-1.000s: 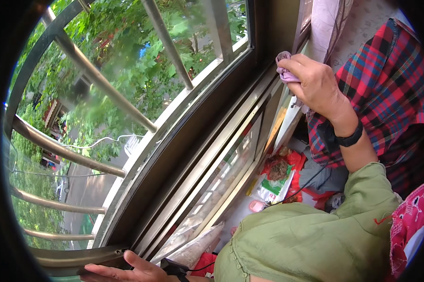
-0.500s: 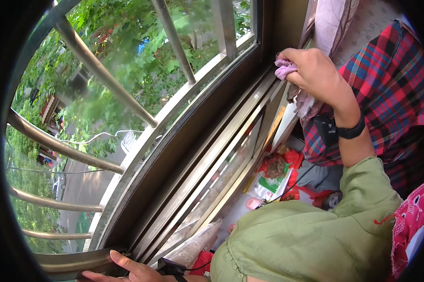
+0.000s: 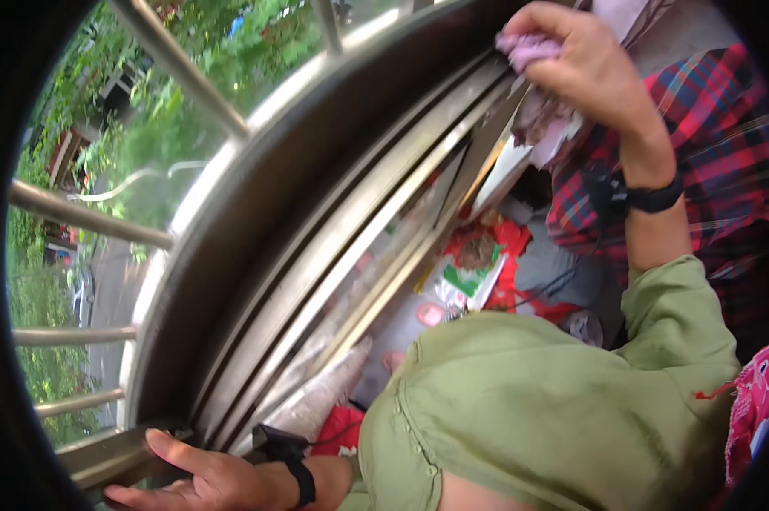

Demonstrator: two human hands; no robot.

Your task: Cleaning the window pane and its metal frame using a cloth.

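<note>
My right hand is closed on a crumpled pale purple cloth, held at the far end of the metal window track. A greyish, soiled part of the cloth hangs below the hand. At the lower left, my left hand is open, palm partly up and fingers apart, beside the near end of the window frame. Between the two hands the track's parallel rails run diagonally. Black straps circle both wrists.
Metal bars stand outside the window, with trees beyond. Red and blue plaid fabric hangs at the right. On the floor lie red plastic bags and a green and white package. A whitish roll leans below the track.
The view has shifted and tilted. My right hand, still gripping the cloth, appears higher in the picture, at the track's far end. More of my left hand and forearm shows; its fingers stay apart.
</note>
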